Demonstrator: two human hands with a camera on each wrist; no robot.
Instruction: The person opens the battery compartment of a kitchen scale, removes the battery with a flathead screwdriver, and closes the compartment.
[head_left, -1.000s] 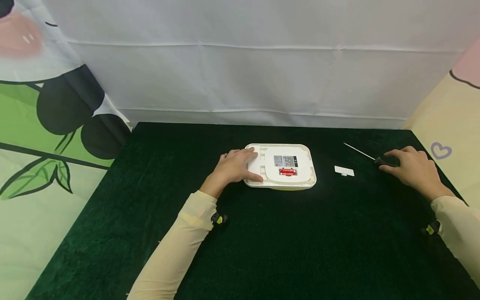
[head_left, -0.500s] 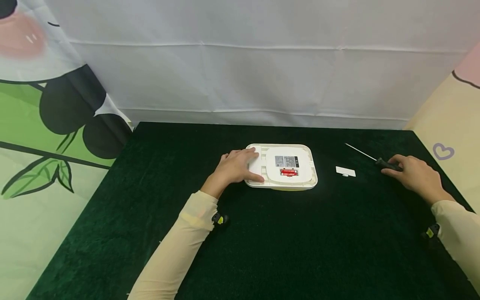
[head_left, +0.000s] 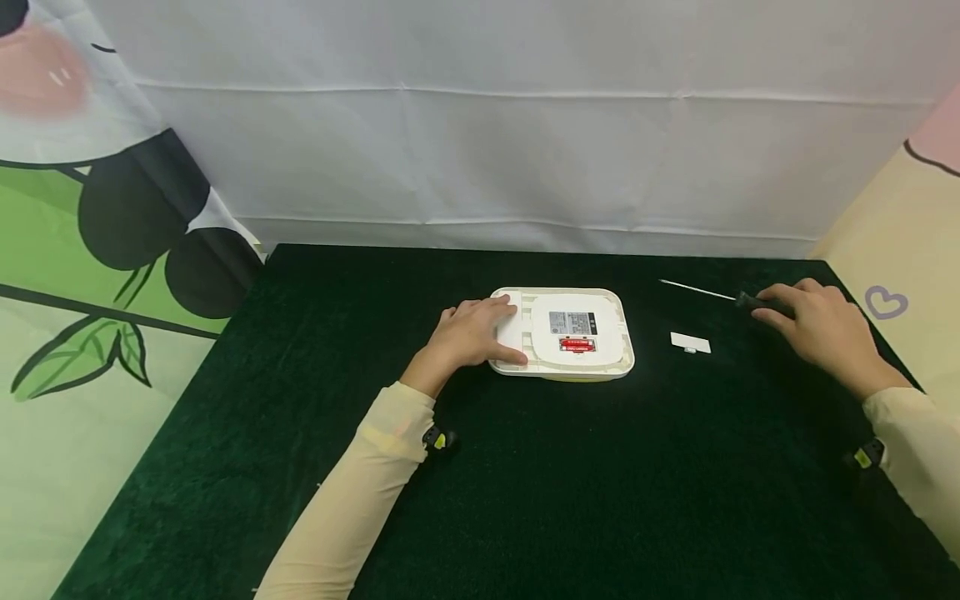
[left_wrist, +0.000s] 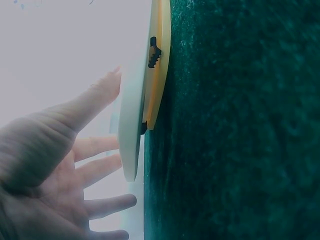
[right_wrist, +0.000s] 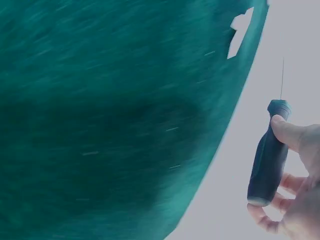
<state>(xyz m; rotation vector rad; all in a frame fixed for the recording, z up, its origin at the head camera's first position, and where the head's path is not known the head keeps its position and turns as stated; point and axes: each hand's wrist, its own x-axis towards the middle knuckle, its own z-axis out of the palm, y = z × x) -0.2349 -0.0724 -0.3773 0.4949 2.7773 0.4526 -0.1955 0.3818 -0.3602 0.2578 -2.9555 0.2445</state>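
The right hand (head_left: 825, 337) is gripping the screwdriver (right_wrist: 267, 167), thumb and fingers around its handle. Well to its left, the left hand (head_left: 467, 335) is resting spread across one end of the white device (head_left: 542, 332). The step seems to be handling the screwdriver; bringing it across would call for clearing the small cover (head_left: 690, 342), which is lying between them on the green cloth (head_left: 600, 492).

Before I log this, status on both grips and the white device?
Left grip resting on white device, left end. Right grip holding black-handled screwdriver. Possible obstacle: small white piece lying between grips.
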